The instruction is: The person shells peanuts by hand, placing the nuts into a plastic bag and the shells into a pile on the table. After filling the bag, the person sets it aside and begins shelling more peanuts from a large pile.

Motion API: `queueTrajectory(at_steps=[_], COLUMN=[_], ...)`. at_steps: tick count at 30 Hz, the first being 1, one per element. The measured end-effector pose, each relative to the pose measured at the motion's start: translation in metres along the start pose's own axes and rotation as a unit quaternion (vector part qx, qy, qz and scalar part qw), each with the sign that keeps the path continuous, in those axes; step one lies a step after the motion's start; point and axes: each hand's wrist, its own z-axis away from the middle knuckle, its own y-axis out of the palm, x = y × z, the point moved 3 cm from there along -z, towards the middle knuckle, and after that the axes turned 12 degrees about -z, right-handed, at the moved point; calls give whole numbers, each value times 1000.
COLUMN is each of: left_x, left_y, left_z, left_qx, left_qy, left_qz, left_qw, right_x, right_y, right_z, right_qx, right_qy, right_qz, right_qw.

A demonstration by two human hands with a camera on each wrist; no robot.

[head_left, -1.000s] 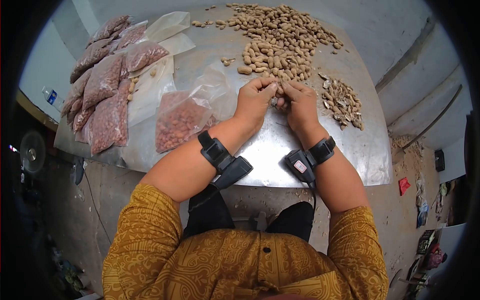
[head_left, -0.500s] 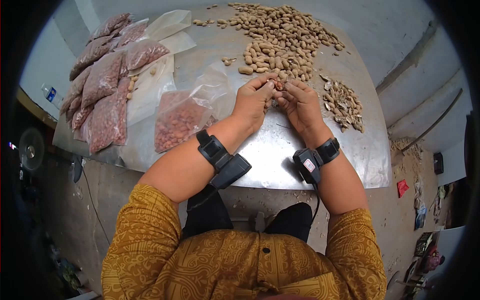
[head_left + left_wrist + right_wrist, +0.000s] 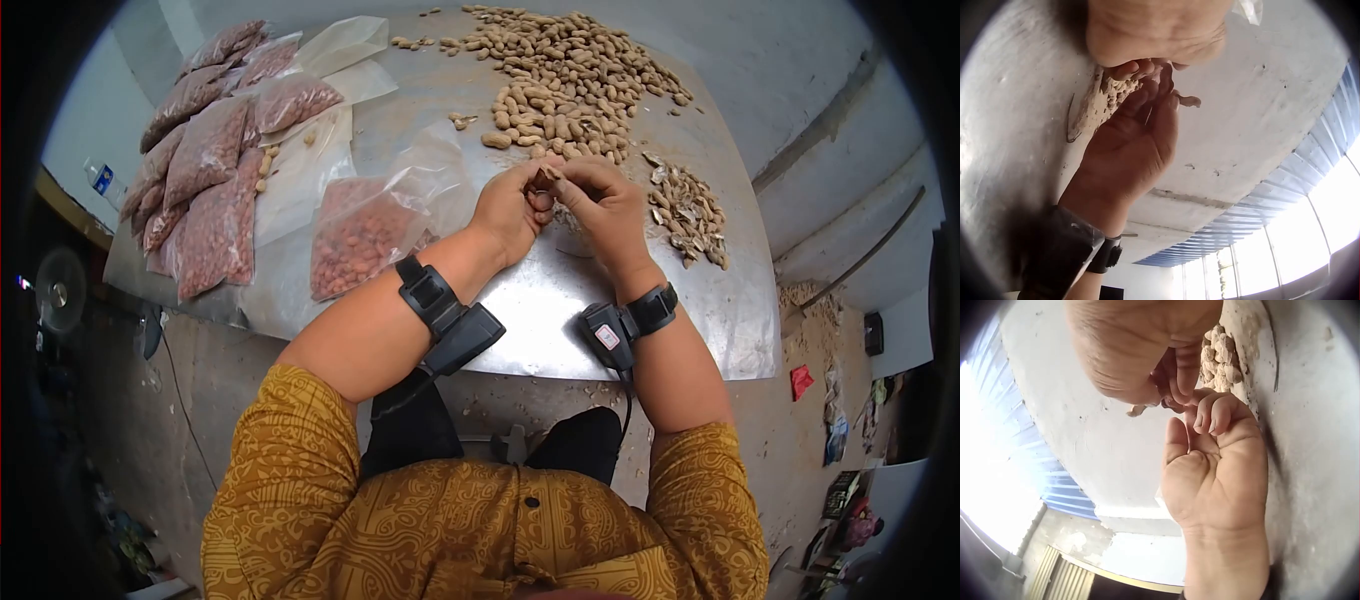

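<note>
Peanut (image 3: pixel 546 179) is up off the worktop (image 3: pixel 520 325), between the unshelled heap (image 3: pixel 570 90) at the far edge and the near edge. Right hand (image 3: pixel 612 215) pinches it, grip narrow; left hand (image 3: pixel 505 215) curls round it. Can't tell if a loose kernel sits in the left. Risks: brittle shell could snap and fling the kernel; tight fingertips could split it. Kernel bag (image 3: pixel 355 240), toward the left edge, has a slack top, so a toss could miss.

Head view looks down; both wrist views face the hands closely.
</note>
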Motion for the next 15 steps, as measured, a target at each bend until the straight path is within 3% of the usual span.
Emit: queueTrajectory(at_steps=[3, 9, 12, 15], left_x=[2, 3, -2, -7], left_y=[-2, -4, -1, -1], left_z=[-2, -3, 0, 3], left_qx=[-9, -5, -34, -62], left_qy=[-24, -43, -42, -22], left_qz=[31, 40, 22, -5], left_qw=[999, 998, 998, 998], right_x=[0, -16, -25, -14], right_y=[2, -5, -23, -59], right_z=[-1, 1, -2, -9], right_qx=[4, -49, -115, -196], right_qy=[-10, 122, 128, 121], right_qz=[39, -132, -149, 70], right_qw=[999, 983, 974, 971])
